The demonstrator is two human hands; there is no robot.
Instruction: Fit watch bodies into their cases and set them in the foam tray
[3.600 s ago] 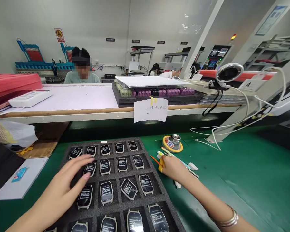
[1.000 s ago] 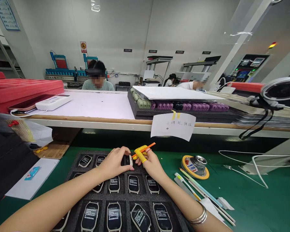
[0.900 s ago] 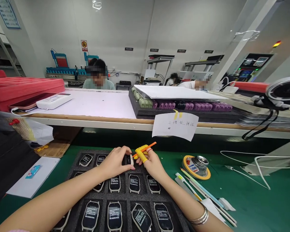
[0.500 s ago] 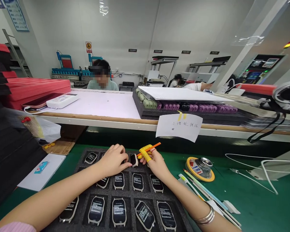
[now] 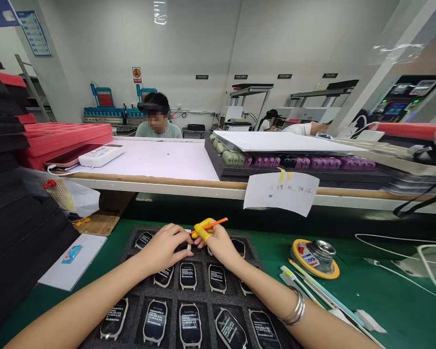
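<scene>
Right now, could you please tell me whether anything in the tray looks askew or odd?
One watch in the nearest visible row of the foam tray looks askew: it lies turned diagonally in its compartment, while the watch just to its left sits nearly straight. I can see no spill or obvious damage there.

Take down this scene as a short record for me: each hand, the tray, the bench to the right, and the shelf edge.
Left hand: pinching a tilted watch body above the tray
Right hand: gripping an orange stick, with yellow finger covers; the stick's lower end is near the watch body, contact unclear
Tray: dark foam, compartments holding more watch bodies, screens up, text too small to read
Bench, right: yellow-rimmed roll, slim tools
Shelf edge: handwritten note taped on
</scene>
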